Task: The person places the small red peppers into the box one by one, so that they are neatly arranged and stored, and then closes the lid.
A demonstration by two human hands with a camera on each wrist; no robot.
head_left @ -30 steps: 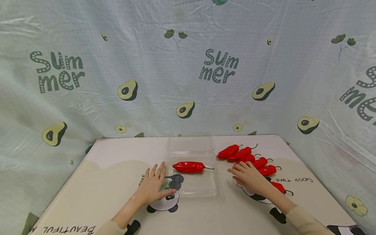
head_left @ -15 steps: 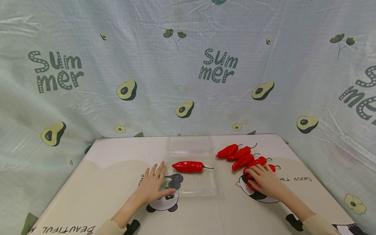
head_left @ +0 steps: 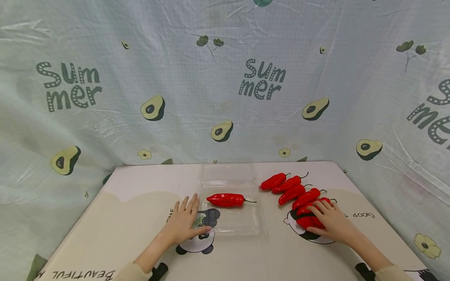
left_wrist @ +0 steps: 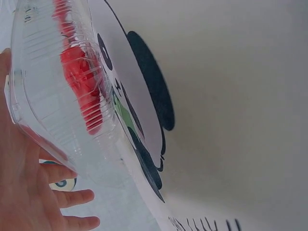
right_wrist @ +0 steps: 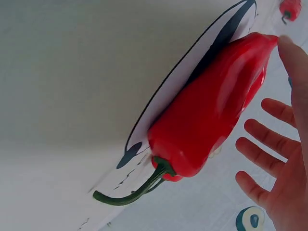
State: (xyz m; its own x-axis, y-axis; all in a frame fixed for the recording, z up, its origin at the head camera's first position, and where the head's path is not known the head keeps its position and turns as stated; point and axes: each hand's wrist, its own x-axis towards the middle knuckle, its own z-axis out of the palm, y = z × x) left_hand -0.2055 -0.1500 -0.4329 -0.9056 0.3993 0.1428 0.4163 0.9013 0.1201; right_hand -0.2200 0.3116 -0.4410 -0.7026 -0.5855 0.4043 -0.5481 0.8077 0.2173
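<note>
A clear plastic clamshell box (head_left: 239, 225) lies with its lid folded back on the table. One red chili pepper (head_left: 225, 200) rests across its tray, stem to the right. Fingers spread, my left hand (head_left: 181, 225) lies against the box's left edge; in the left wrist view the box wall (left_wrist: 43, 91) stands beside the palm. My right hand (head_left: 334, 221) is over the nearest pepper of the right-hand group. In the right wrist view that red pepper (right_wrist: 207, 106) has a green stem; my thumb is at its tip, and the other fingers are spread apart behind it.
Several more red peppers (head_left: 273, 182) lie in a slanting row to the right of the box, stems pointing right. The tabletop (head_left: 105, 230) carries panda prints and lettering. A curtain (head_left: 183, 97) with avocado prints encloses the back and sides.
My right hand has moved right and towards me, from over the middle of the pepper row to its nearest peppers, uncovering those behind. The left hand and the box have stayed still.
</note>
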